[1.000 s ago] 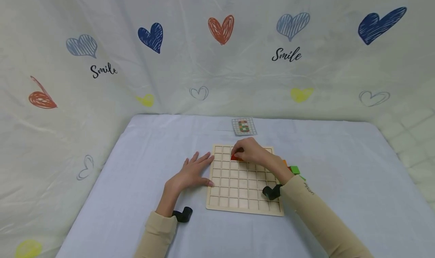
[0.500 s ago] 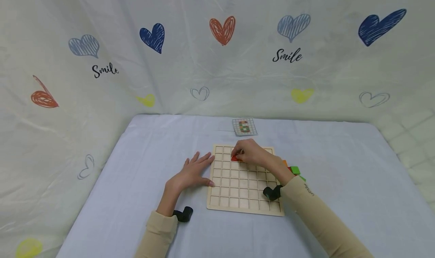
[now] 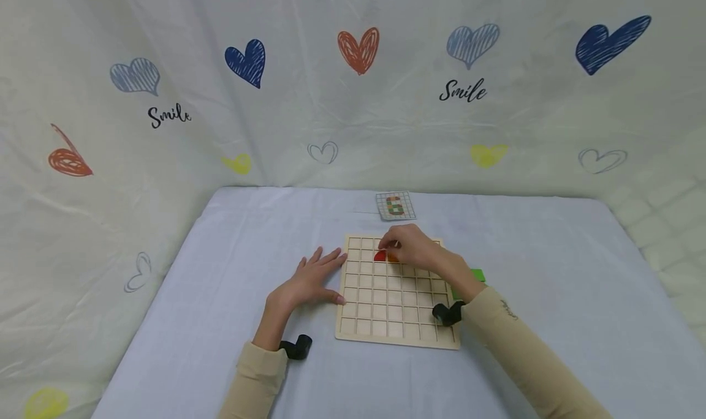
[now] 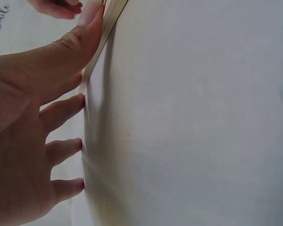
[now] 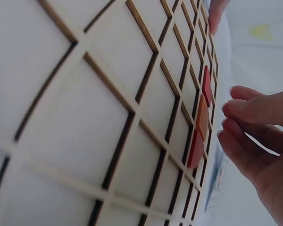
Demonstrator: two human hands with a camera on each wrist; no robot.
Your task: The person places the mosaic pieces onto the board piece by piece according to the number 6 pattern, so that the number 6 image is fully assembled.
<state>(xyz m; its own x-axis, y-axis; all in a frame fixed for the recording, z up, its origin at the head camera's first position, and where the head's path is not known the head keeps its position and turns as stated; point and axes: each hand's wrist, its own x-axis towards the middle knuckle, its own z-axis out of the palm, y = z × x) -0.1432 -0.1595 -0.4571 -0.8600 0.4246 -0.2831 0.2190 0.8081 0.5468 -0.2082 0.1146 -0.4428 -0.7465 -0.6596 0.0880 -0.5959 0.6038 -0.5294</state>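
Observation:
A pale wooden grid board (image 3: 364, 327) lies on the table. My left hand (image 3: 309, 281) rests at its left edge with fingers spread, and its thumb (image 4: 87, 35) touches the rim in the left wrist view. In the far rows sit a red tile with a curved corner (image 3: 380, 256) and an orange tile (image 3: 392, 258) beside it. The right wrist view shows a second red tile (image 5: 195, 150) on the other side of the orange one. My right hand (image 3: 413, 247) hovers just over these tiles, fingers loosely bent, holding nothing.
Behind the board lies a small pattern card (image 3: 397, 206) showing coloured squares in a grid. Green tiles (image 3: 477, 275) lie at the board's right side, partly hidden by my right forearm. A black wrist camera (image 3: 298, 347) is on each wrist.
My right hand has let go of the red tile and drawn back slightly to the right, uncovering that tile and part of the orange one. The left hand stays put.

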